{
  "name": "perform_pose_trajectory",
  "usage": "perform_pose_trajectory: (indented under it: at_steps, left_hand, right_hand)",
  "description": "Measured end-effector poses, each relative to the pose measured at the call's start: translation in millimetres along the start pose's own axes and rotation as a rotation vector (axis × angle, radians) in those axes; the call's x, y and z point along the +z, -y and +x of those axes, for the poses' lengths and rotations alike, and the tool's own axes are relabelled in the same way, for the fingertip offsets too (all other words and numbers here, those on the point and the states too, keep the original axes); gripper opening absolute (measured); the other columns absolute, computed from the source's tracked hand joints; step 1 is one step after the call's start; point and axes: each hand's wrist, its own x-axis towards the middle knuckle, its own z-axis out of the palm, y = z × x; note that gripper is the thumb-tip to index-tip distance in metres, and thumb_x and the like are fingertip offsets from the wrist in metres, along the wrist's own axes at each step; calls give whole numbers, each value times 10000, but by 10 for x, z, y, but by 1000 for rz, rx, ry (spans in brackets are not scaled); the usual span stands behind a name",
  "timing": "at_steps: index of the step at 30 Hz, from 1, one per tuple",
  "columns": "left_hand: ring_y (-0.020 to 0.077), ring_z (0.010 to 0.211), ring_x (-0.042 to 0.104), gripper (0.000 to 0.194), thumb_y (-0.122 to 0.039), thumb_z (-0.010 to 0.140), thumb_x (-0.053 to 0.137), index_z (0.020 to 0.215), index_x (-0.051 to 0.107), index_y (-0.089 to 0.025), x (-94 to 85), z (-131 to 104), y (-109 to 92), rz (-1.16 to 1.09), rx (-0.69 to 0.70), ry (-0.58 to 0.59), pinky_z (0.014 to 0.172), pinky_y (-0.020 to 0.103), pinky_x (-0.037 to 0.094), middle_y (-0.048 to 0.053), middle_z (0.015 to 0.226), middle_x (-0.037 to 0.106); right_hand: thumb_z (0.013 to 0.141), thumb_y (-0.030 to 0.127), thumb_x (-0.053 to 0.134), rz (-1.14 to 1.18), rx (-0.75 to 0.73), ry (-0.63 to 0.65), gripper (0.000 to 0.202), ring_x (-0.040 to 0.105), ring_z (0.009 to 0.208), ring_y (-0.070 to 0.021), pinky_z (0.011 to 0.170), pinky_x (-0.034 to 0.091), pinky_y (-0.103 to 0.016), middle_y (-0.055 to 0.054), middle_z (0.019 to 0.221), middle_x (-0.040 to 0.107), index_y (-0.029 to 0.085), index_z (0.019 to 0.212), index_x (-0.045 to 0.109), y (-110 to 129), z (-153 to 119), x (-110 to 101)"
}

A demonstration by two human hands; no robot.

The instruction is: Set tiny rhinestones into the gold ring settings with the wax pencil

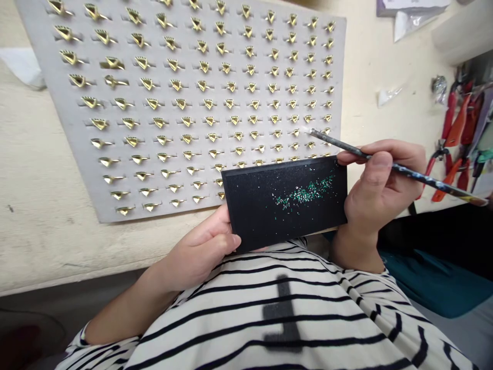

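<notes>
My left hand [208,249] grips the lower left corner of a flat black tray [254,216], thumb on top and fingers underneath. Tiny green and clear stones [304,194] lie scattered across the tray's right half. Between the thumb and fingers of my right hand [379,185] is a thin, paint-marked stick [414,174] with a whitish tip, probably a brush or a pick-up stick. Its tip hovers over a grey foam board [88,169] set with rows of gold rings [153,104] with triangular heads. My right hand is also against the tray's right edge.
Red- and orange-handled pliers [458,123] hang at the table's right side. Small clear plastic bags [389,96] lie on the cream tabletop [370,67]. A white piece [23,67] rests at the far left, and a purple-edged box [408,6] stands at the back right.
</notes>
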Motion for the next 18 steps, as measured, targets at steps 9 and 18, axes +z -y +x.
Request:
perform_pose_trajectory:
  at_steps: [9,18]
  left_hand:
    - [168,1053,670,429,-116,930,499,1334,558,-250,41,34,-22,14,35,50,920,273,542,14,1208,713]
    - [178,1051,670,396,-156,934,532,1312,563,-270,3,15,-8,25,2,34,933,290,532,30,1189,707]
  right_hand:
    - [926,230,492,-17,6,19,166,690,697,-47,620,536,-220,74,785,616,188,899,650,42,-15,1]
    - [913,236,509,13,-56,17,166,681,685,-49,625,543,-235,62,798,636,196,903,670,-10,-16,-16]
